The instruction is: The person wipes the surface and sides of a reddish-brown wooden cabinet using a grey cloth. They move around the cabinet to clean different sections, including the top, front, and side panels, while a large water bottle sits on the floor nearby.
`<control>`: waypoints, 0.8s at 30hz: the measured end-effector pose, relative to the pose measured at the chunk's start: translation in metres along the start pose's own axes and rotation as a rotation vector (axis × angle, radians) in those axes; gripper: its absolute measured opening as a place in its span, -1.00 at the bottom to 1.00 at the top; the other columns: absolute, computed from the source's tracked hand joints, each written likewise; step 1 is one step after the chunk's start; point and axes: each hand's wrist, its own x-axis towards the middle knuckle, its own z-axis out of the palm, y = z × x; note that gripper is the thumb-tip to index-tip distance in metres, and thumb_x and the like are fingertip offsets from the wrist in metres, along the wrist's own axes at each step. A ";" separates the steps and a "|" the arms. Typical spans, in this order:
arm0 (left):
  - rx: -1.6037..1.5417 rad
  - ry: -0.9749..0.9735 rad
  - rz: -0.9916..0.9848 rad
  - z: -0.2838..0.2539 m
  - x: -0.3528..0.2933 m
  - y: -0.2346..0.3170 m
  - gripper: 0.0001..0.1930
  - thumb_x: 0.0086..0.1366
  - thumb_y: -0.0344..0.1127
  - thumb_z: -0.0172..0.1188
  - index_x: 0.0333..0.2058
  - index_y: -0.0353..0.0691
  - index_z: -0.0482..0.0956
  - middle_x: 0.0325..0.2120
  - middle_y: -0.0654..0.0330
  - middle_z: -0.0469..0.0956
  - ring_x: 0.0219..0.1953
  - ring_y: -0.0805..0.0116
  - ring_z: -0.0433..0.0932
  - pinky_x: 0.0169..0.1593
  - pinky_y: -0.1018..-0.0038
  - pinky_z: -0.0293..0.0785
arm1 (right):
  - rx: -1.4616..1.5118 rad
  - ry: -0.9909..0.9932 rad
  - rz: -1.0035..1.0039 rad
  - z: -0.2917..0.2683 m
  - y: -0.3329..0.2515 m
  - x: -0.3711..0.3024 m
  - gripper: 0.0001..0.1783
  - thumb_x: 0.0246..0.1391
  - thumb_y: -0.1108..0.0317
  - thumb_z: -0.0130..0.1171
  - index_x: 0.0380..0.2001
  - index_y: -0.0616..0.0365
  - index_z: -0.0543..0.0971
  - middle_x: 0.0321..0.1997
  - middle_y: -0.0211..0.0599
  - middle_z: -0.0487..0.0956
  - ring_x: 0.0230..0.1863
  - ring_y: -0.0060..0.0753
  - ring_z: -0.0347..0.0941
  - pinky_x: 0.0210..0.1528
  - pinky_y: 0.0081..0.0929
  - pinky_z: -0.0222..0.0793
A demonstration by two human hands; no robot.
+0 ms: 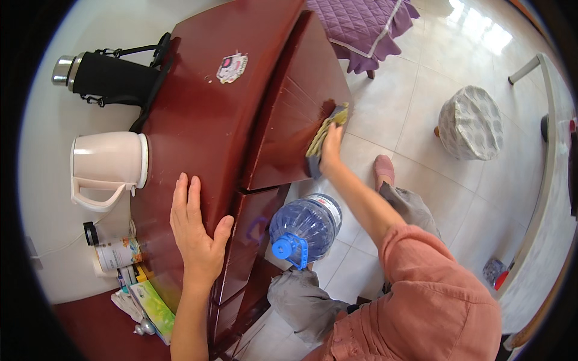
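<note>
Right hand (331, 147) has its grip closed on a yellowish and grey cloth (318, 139), bunched up and pressed against the front panel (286, 114) of a dark red cabinet, near the panel's far edge, with a darker patch showing just beside it. Left hand (198, 231) isn't gripping anything: it's open, palm down with the thumb out to the side, on the cabinet's shiny worktop (192, 126). There's a worn little sticker (232, 67) on that same surface, and along the wall side you've got a black flask (117, 73) with a strap and silver lid, then a pale kettle (108, 159), then a see-through jar with a black lid (91, 233). A green and white packet (152, 304) sits nearer the person, close to the left forearm. Down between the cabinet and the person there's a big blue water jug (304, 225), blue cap up. Over on the pale tiled floor (415, 162) is a stool (472, 123) with a grey patterned cover.
</note>
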 end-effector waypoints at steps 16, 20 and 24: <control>0.063 -0.095 -0.083 0.005 0.001 -0.004 -0.08 0.47 0.24 0.00 0.50 -0.35 -0.03 0.51 -0.15 -0.03 0.54 -0.10 0.00 0.52 0.07 -0.08 | -0.293 -0.043 -0.360 0.016 -0.049 0.137 -0.38 0.50 0.02 -0.11 0.38 0.27 0.30 0.20 -0.21 0.52 0.16 -0.37 0.40 0.25 -0.40 0.28; 0.034 -0.090 -0.123 0.004 0.002 0.007 0.02 0.41 0.39 0.01 0.50 -0.37 0.00 0.48 -0.23 0.06 0.50 -0.23 0.03 0.50 0.01 -0.09 | -0.047 0.038 0.051 -0.047 0.051 0.184 -0.46 0.51 -0.03 -0.19 0.28 0.12 0.39 0.13 -0.25 0.54 0.08 -0.32 0.50 0.16 -0.33 0.41; -0.023 -0.174 -0.172 0.003 -0.011 -0.013 0.11 0.42 0.32 0.08 0.52 -0.39 -0.28 0.54 -0.19 -0.21 0.55 -0.15 -0.13 0.52 -0.01 -0.17 | 0.153 0.050 0.467 -0.122 0.139 0.166 -0.49 0.52 0.02 -0.28 0.27 0.14 0.34 0.09 -0.22 0.54 0.04 -0.29 0.56 0.03 -0.29 0.55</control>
